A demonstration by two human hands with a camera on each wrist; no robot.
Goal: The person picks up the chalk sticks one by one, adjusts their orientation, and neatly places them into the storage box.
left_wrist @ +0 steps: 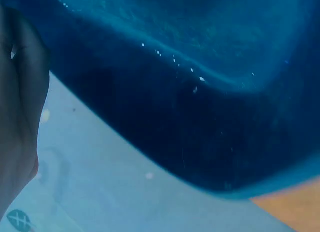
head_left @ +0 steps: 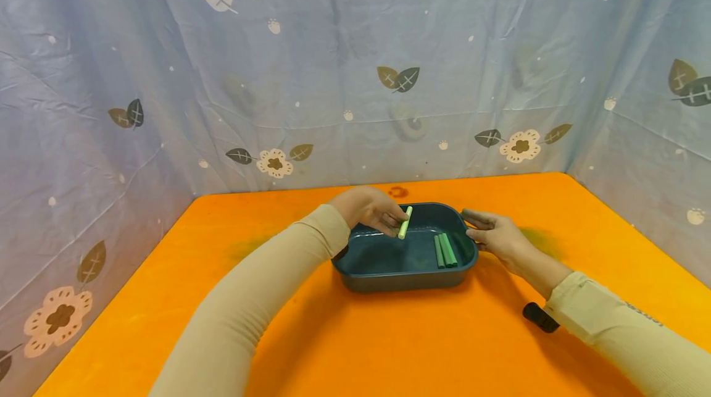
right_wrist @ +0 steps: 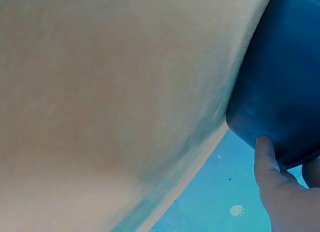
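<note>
In the head view, my left hand (head_left: 373, 210) pinches a pale yellow-green chalk stick (head_left: 405, 222) between thumb and fingers, above the back of a dark blue-grey dish (head_left: 383, 283). Inside that dish, toward its right end, three green chalk sticks (head_left: 446, 250) lie side by side. My right hand (head_left: 502, 241) holds the dish's right end, thumb and fingers at the rim near the back corner. The right wrist view has a fingertip against the outer wall (right_wrist: 280, 106). From the left wrist, only the side of the left hand (left_wrist: 22, 106) appears; its chalk is hidden.
The dish stands on an orange tabletop (head_left: 355, 347). A pale blue curtain (head_left: 311, 45) with leaf and flower prints hangs behind it and along both sides. Beneath the right sleeve is a small black cylinder (head_left: 540, 317). A brown ring mark (head_left: 397, 192) shows behind the dish.
</note>
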